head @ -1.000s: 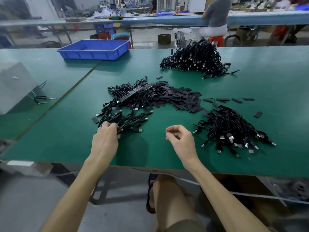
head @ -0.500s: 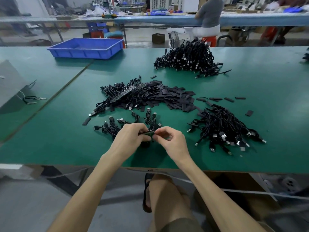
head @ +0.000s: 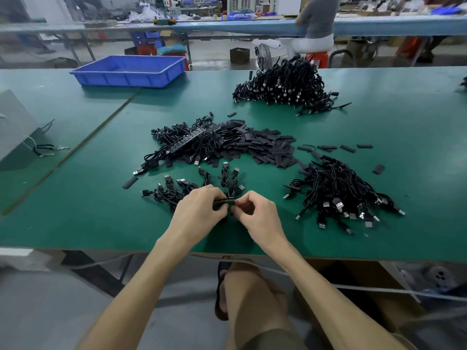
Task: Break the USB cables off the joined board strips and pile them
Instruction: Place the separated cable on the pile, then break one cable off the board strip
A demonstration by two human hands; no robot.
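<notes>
Strip (head: 224, 201) pinched between both hands: left hand (head: 199, 210) fingers clamp one end, right hand (head: 255, 210) fingertips the other. Cables (head: 177, 190) fan out beyond the knuckles. Judged light, thin, brittle; cables limp. Grip close beside the break line.

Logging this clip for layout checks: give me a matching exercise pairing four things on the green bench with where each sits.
Things:
1. blue tray
2. board strip
3. tallest cable pile
4. flat black pieces

Places:
A. pinched between the left hand and right hand
B. far left of the bench, near its back edge
C. middle of the bench, spread out in a loose heap
D. far side of the bench, right of the tray

Pairs: 1-B, 2-A, 3-D, 4-C
</notes>
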